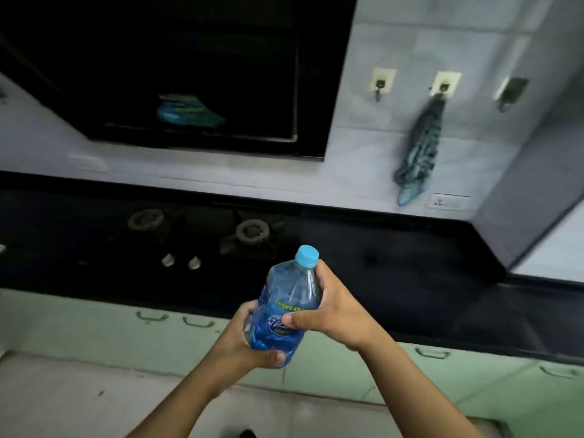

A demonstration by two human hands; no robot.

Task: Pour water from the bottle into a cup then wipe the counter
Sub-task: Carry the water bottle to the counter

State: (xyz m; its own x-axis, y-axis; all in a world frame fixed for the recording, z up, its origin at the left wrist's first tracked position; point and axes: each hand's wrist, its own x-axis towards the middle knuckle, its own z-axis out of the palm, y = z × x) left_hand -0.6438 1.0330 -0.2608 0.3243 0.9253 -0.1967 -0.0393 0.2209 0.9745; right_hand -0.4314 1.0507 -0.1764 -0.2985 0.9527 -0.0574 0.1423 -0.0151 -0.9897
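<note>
One bottle (286, 306) (capped), three hooks (380, 85)

The bottle (289, 298) is clear, glossy plastic, crinkled and dented along its sides, with a shiny blue printed film label and a smooth, matt light-blue plastic cap (307, 256). The tabletop (395, 263) looks like dark polished stone with a dull sheen. The stove (196, 238) set on it has matt grey metal burner rings and two bright metal knobs. A soft, creased blue cloth (418, 153) hangs from a hook. The wall tiles (442, 42) look smooth and faintly glossy.
</note>
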